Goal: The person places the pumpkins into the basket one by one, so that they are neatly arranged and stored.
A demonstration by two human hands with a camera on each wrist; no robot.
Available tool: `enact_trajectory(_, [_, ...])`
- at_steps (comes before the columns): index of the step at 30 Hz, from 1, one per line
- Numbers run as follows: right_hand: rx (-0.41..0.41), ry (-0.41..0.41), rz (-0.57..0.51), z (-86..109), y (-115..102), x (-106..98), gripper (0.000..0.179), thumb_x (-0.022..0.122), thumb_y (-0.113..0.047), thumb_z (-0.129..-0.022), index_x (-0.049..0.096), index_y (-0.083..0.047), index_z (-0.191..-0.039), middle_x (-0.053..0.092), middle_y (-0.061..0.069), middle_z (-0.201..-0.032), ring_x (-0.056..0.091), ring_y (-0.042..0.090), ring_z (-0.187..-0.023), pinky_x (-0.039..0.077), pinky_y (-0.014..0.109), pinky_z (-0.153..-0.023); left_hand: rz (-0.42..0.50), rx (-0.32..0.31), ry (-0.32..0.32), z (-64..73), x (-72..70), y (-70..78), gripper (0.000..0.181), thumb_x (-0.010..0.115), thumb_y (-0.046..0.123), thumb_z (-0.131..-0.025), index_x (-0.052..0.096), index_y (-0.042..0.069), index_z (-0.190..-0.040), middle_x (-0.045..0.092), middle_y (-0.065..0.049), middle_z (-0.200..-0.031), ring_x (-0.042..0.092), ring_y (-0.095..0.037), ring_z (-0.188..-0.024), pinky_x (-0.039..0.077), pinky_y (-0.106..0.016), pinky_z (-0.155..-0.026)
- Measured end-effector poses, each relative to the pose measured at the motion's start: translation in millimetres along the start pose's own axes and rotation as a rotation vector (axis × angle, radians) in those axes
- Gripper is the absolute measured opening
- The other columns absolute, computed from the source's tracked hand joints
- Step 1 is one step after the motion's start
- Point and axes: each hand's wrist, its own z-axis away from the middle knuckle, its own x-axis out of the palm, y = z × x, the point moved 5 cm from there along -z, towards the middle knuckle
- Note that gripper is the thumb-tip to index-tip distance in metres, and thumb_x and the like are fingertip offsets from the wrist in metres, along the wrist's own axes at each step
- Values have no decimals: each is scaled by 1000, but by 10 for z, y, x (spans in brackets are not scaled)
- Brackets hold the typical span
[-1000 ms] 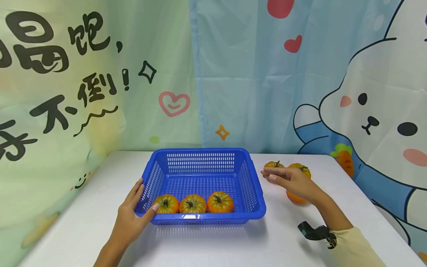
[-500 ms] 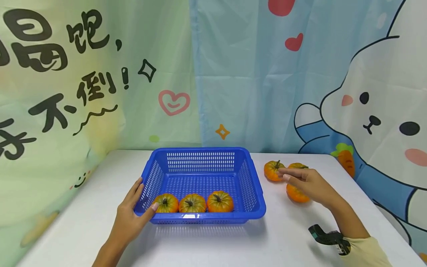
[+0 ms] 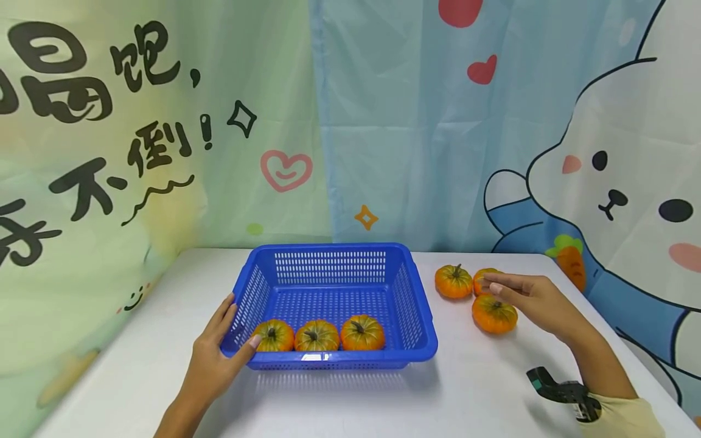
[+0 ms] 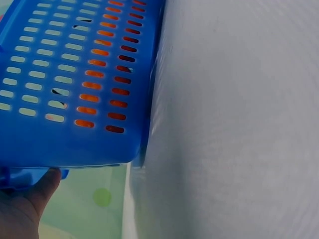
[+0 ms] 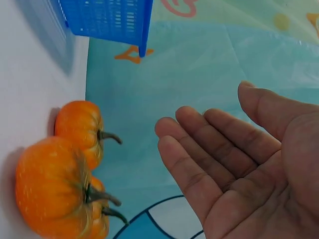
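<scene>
A blue plastic basket stands on the white table, with small orange-green pumpkins in a row along its near side. My left hand holds the basket's left front corner, thumb over the rim and fingers along the left side; in the left wrist view only part of this hand shows. To the basket's right, more pumpkins sit close together on the table. My right hand hovers just right of them, holding nothing. The right wrist view shows its palm and outstretched fingers apart from the pumpkins.
The white table runs back to a printed cloth curtain hanging behind it. A black camera strap is on my right wrist, near a pale sleeve.
My right hand has moved to the right, away from the basket and across the loose pumpkins, uncovering them. My left hand and the basket have stayed in place.
</scene>
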Motion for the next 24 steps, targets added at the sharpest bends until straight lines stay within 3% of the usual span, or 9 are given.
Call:
enact_trajectory(8, [18,1,17,57,163,-168,56,48,-39,-102,49,3,-140,52,27,-135,49,49,-120,40,67,-92,-14,24,11,-1,-21,29,74,76,23,-84,42,-9,-141,35,-12,-154,36,-41,-136,34,-43,-103])
enact_trajectory(10, [28,2,23,81,218,-234,56,48,-38,-102,48,3,-141,52,27,-135,51,48,-119,40,67,-91,-12,32,16,2,-30,36,74,76,23,-83,43,-9,-141,35,-12,-153,36,-41,-135,33,-34,-104])
enact_trajectory(15, [43,-3,-10,111,382,-323,55,49,-33,-103,45,5,-142,59,25,-128,62,31,-110,43,65,-90,7,45,22,-7,-34,55,72,76,22,-83,44,-9,-141,36,-12,-153,37,-41,-135,25,-13,-100])
enact_trajectory(17, [54,-15,-32,101,448,-316,56,50,-32,-103,44,7,-142,58,25,-128,64,24,-106,42,65,-91,8,44,23,-8,-29,57,72,75,23,-84,44,-8,-141,36,-12,-153,37,-41,-135,27,-18,-102])
enact_trajectory(21, [94,-41,-67,69,592,-275,61,52,-34,-101,39,8,-144,59,25,-128,64,26,-107,39,69,-92,-3,32,19,3,-20,46,72,75,24,-84,45,-8,-141,36,-12,-153,37,-41,-135,33,-33,-103])
enact_trajectory(24, [113,-33,-65,53,702,-256,63,53,-36,-101,38,7,-144,60,24,-126,63,26,-107,41,67,-92,1,34,21,3,-19,42,71,76,23,-83,45,-8,-140,36,-13,-153,37,-41,-135,31,-25,-103])
